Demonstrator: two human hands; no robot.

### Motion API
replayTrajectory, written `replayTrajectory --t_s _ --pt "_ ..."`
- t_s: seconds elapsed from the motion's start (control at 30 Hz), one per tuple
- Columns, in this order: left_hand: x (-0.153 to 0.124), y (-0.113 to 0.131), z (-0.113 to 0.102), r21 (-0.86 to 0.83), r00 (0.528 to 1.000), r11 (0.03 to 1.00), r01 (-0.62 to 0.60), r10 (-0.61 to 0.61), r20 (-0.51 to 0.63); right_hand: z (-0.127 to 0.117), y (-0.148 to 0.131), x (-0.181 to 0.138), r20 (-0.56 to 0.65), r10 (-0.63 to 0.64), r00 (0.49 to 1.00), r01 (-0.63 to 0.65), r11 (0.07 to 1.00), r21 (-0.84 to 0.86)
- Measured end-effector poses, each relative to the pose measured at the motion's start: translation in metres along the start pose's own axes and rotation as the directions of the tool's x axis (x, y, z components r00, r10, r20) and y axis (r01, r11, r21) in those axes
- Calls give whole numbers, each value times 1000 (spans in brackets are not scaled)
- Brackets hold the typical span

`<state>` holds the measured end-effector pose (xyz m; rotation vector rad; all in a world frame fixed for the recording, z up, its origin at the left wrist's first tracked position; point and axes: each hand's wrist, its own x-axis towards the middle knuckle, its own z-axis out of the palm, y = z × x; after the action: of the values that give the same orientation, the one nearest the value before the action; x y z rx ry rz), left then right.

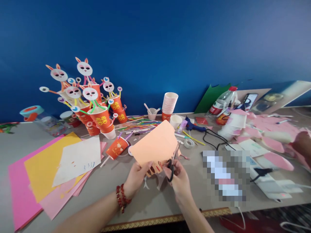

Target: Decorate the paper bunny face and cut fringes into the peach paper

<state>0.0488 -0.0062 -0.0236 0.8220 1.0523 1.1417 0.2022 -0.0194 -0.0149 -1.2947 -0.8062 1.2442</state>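
Note:
A light orange sheet of paper (155, 142) is pinched in my left hand (137, 178), with the thumb on top near its lower edge. Small pointed ear shapes with dark and red centres (157, 166) show along that edge. My right hand (180, 181) has its fingers in the handles of black-handled scissors (172, 170). The blades point up and away, close to the sheet's right edge; whether they touch it I cannot tell. White paper scraps (146, 183) lie on the table below the sheet.
At left stand red paper cups (100, 118) with rabbit faces, near coloured sheets (36, 171). Behind the sheet are straws (143, 123), stacked cups (170, 103) and a tape roll (189, 143). A blue glue gun (194, 125), bottle (221, 102) and pink pieces (274, 129) lie right. Another person's hand (302, 144) shows there.

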Motion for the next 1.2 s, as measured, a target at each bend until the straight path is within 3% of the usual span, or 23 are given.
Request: replayTrajectory --t_s 0.17,0.37,0.5,0.63,0.7,0.77,0.83,0.93,1.0,1.07,1.17,1.2 --pt "4 0 -2 25 1000 1000 -8 8 -18 -7 -2 -1 7 -39 999 39 998 -44" --pt "8 11 -1 0 987 995 100 -99 125 -30 -2 -12 22 -73 997 76 979 -190" --pt "5 25 -4 155 941 973 169 -206 268 -41 -3 -15 26 -145 989 147 952 -267" --pt "6 35 -15 413 922 902 124 -259 289 -45 -5 -15 32 -224 974 222 920 -322" --pt "8 39 -21 600 939 800 -12 -198 282 -46 -7 -14 36 -263 964 259 904 -341" --pt "9 42 -25 788 964 602 -126 -112 240 -47 -10 -14 35 -293 955 287 895 -342" --pt "9 47 -27 911 975 378 -163 -80 208 -48 -13 -15 37 -306 951 300 893 -337" --pt "5 58 -24 972 971 99 -212 -93 221 -46 -18 -16 62 -292 954 297 907 -299" --pt "-2 67 -20 970 970 37 -240 -40 241 -43 -19 -17 98 -271 957 288 924 -252" --pt "-10 75 -14 951 962 142 -274 36 272 -38 -20 -17 154 -248 956 278 935 -219" --pt "-23 82 -3 773 911 520 -363 25 411 -29 -19 -20 230 -235 945 283 936 -209" --pt "-25 82 1 709 894 603 -365 13 448 -27 -19 -21 253 -232 939 286 936 -207"
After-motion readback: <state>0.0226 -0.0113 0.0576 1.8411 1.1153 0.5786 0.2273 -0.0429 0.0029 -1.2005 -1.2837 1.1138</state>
